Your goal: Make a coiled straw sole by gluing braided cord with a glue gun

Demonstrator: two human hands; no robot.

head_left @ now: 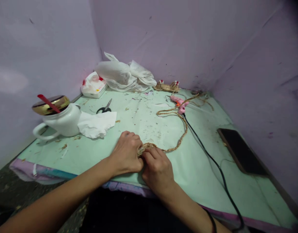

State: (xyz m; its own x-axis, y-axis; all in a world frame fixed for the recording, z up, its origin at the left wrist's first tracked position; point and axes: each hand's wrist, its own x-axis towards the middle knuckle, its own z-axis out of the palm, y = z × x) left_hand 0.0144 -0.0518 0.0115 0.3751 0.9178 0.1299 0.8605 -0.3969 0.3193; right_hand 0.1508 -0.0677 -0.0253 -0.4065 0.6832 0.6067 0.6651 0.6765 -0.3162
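Jute cord (180, 136) is the material in hand, seen from the single head view. Near the front edge of the worktop (129, 116), both hands press together over a small flat coil of the cord (146, 147). The left hand (126, 155) lies curled on the coil's left side with knuckles up; the right hand (158, 170) closes its fingertips on the coil's near rim, pinching the winding there.

From the coil the loose cord runs right and away toward the far edge, looping past a pink glue gun (179, 103) whose black cable (212, 161) trails back to the front right corner.

Judging by how things lie, only a few turns are wound so far and a long run of cord is left to take up. A finished woven piece (167, 86) sits at the far edge.

Along the left edge stand a white jug with a gold lid (59, 118), a crumpled tissue (96, 124) and black scissors (104, 107). In the far left corner lie a plastic bag (126, 76) and a white packet (93, 84). A dark phone (241, 150) rests by the right edge.
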